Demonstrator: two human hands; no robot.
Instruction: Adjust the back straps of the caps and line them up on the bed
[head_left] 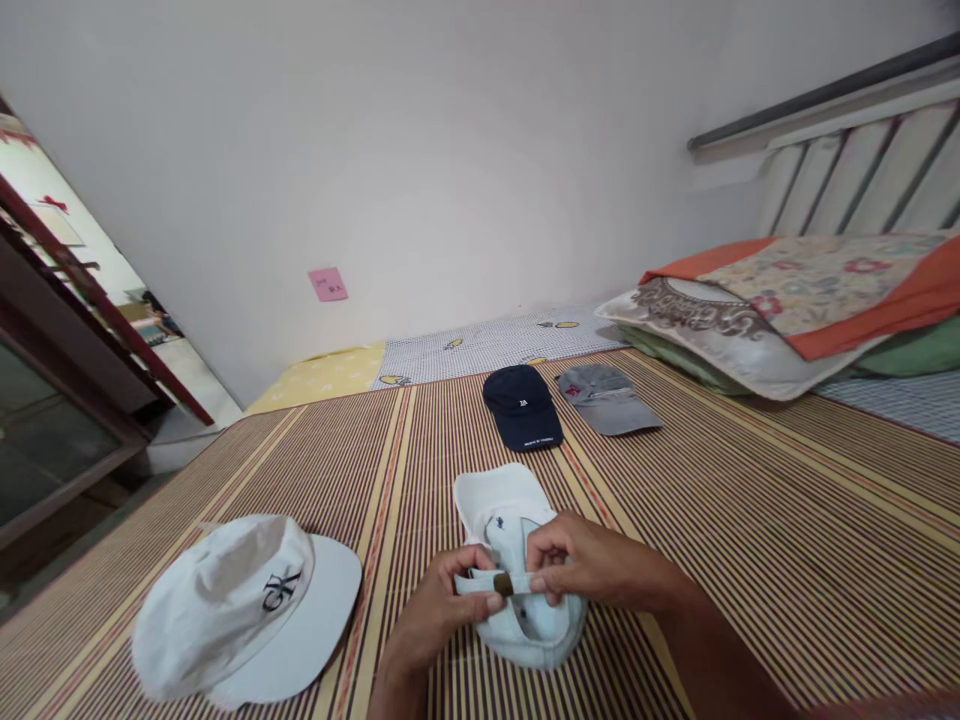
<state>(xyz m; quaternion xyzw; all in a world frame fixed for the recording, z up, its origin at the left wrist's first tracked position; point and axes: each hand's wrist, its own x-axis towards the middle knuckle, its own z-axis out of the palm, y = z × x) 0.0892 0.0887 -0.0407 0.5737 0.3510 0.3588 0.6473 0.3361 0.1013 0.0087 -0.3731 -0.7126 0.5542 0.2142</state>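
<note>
A pale blue-white baseball cap (529,640) lies on the mat in front of me, its brim pointing away and its back strap toward me. My left hand (446,595) pinches the left part of the strap beside a small brown-gold buckle (503,584). On the right part of the same strap, my right hand (574,560) has thumb and fingers closed. The opening under the strap shows the cap's inside. A white cap with black letters (247,610) rests to the left, apart from both hands.
Beyond the held cap sit a navy cap (523,408) and a grey cap (606,398). A striped mat (360,450) covers the bed. Pillows (705,310) are piled at the right, below a radiator (855,170). A pink note (328,284) is on the wall.
</note>
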